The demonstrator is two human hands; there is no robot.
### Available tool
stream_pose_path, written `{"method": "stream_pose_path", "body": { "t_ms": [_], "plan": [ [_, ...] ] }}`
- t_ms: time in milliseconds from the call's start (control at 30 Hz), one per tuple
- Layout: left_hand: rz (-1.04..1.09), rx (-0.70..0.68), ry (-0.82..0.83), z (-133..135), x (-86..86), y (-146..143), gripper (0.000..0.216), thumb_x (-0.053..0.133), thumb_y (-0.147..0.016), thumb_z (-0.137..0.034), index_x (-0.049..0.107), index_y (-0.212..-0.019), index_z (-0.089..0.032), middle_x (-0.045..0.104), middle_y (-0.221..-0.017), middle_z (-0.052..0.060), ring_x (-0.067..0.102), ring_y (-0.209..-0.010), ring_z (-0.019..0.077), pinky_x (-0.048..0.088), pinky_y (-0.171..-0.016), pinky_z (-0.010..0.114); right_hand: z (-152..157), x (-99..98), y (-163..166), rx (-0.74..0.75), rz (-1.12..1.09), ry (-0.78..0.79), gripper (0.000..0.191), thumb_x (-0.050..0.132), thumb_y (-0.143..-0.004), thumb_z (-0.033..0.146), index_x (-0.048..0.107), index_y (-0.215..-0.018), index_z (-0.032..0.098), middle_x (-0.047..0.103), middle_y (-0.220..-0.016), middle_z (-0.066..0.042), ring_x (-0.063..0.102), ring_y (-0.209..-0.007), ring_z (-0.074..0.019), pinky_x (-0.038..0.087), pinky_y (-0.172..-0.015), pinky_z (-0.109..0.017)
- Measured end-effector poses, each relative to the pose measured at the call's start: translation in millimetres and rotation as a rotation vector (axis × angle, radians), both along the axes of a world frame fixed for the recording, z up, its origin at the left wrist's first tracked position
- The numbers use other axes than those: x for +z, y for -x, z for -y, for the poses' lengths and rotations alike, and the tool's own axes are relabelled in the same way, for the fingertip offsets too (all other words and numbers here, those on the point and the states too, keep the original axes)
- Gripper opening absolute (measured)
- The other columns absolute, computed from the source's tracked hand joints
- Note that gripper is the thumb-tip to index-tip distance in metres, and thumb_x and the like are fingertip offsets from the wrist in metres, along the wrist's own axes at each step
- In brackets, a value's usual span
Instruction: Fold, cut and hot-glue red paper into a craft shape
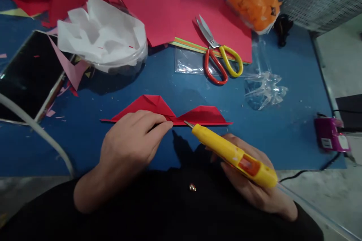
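Note:
A long piece of folded red paper [202,116] with two raised peaks lies near the front of the blue table. My left hand [134,135] pinches its lower edge near the middle, thumb and forefinger together. In my right hand [249,169] is a yellow hot glue gun [234,154], its metal nozzle pointing left at the paper's middle, close to my left fingertips. Whether the nozzle touches the paper I cannot tell. A clear glue stick trails from the gun's back end. My right fingers are partly hidden behind the gun.
Scissors [213,51] with red and yellow handles lie on red paper sheets [158,11]. A bowl lined with white paper [104,34], a dark glass-topped panel [28,75] and a pale cable [39,130] are at left. At right are clear plastic [266,90], an orange bag [256,2] and a purple device [330,134].

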State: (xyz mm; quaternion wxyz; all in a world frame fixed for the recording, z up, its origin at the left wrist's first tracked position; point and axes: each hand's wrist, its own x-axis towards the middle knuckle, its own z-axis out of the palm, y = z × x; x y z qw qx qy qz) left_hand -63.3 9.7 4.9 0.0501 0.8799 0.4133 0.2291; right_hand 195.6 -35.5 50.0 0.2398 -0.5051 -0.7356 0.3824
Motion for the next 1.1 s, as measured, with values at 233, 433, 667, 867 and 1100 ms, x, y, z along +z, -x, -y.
{"method": "stream_pose_path", "body": {
  "t_ms": [233, 433, 667, 867, 1100],
  "plan": [
    [-0.058, 0.078, -0.005, 4.0, 4.5, -3.5, 0.027, 0.048, -0.098, -0.021, 0.074, -0.096, -0.023, 0.077, -0.096, 0.004, 0.07, -0.087, 0.0258, 0.054, -0.071, 0.04, -1.8, -6.7, 10.9, -0.028, 0.154, -0.09, 0.007, 0.057, -0.091, 0.027, 0.055, -0.085, 0.03, 0.063, -0.066, 0.001, 0.063, -0.055, -0.0202, 0.051, -0.046, -0.032],
    [-0.071, 0.065, 0.01, 4.4, 2.6, -3.0, 0.03, 0.046, -0.097, -0.019, 0.075, -0.1, -0.024, 0.077, -0.099, 0.003, 0.07, -0.09, 0.0255, 0.056, -0.072, 0.04, -2.1, -15.1, 15.6, -0.035, 0.177, -0.093, 0.009, 0.055, -0.092, 0.03, 0.051, -0.084, 0.028, 0.058, -0.065, 0.002, 0.057, -0.05, -0.0172, 0.046, -0.045, -0.031],
    [-0.063, 0.055, 0.017, 3.5, 1.9, -2.8, 0.029, 0.046, -0.097, -0.018, 0.074, -0.101, -0.02, 0.076, -0.099, 0.005, 0.069, -0.09, 0.0263, 0.056, -0.072, 0.041, -2.5, -23.0, 13.2, 0.009, 0.196, -0.126, 0.008, 0.053, -0.093, 0.029, 0.048, -0.086, 0.027, 0.053, -0.068, 0.003, 0.054, -0.053, -0.0156, 0.041, -0.048, -0.031],
    [-0.067, 0.051, -0.004, 4.0, 1.4, -2.6, 0.025, 0.049, -0.096, -0.016, 0.073, -0.102, -0.019, 0.076, -0.1, 0.005, 0.069, -0.09, 0.0262, 0.055, -0.073, 0.04, -3.2, -23.2, 14.8, 0.008, 0.205, -0.108, 0.018, 0.051, -0.092, 0.029, 0.041, -0.077, 0.027, 0.044, -0.062, 0.004, 0.046, -0.048, -0.0153, 0.033, -0.045, -0.031],
    [-0.078, 0.098, 0.004, 4.5, 1.1, -3.5, 0.024, 0.051, -0.096, -0.018, 0.073, -0.107, -0.019, 0.076, -0.1, 0.005, 0.069, -0.088, 0.0259, 0.053, -0.071, 0.039, -6.7, -18.9, 16.2, 0.033, 0.225, -0.115, 0.02, 0.051, -0.093, 0.026, 0.041, -0.076, 0.027, 0.044, -0.061, 0.004, 0.046, -0.048, -0.0146, 0.034, -0.045, -0.03]
  ]
}}
